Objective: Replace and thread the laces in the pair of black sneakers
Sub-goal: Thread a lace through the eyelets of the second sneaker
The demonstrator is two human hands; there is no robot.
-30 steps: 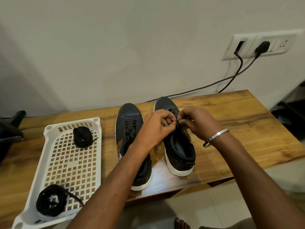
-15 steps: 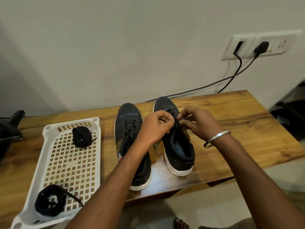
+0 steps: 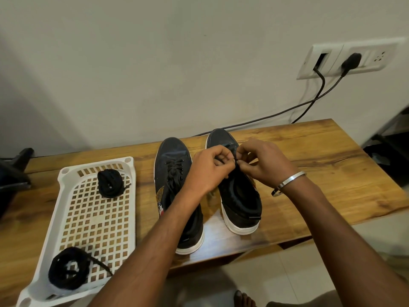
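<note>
Two black sneakers with white soles stand side by side on a wooden table [image 3: 332,165], toes toward the wall. The left sneaker [image 3: 172,165] is laced. Over the lace area of the right sneaker [image 3: 241,196], my left hand [image 3: 210,169] and my right hand [image 3: 263,162] meet, and both pinch its black lace [image 3: 236,161] between fingertips. My hands hide most of that lace. A white perforated tray [image 3: 93,218] at the left holds two coiled black laces, one at the far end [image 3: 110,183] and one at the near end [image 3: 69,268].
A wall socket [image 3: 349,58] at the upper right has two black cables [image 3: 265,117] running down behind the table. A dark object [image 3: 11,180] sits at the left edge. The table's front edge is close to me, with my foot [image 3: 243,299] on the tiled floor below.
My hands stay pinched together over the right sneaker, with only small finger movements on the lace. The sneakers and tray have not moved.
</note>
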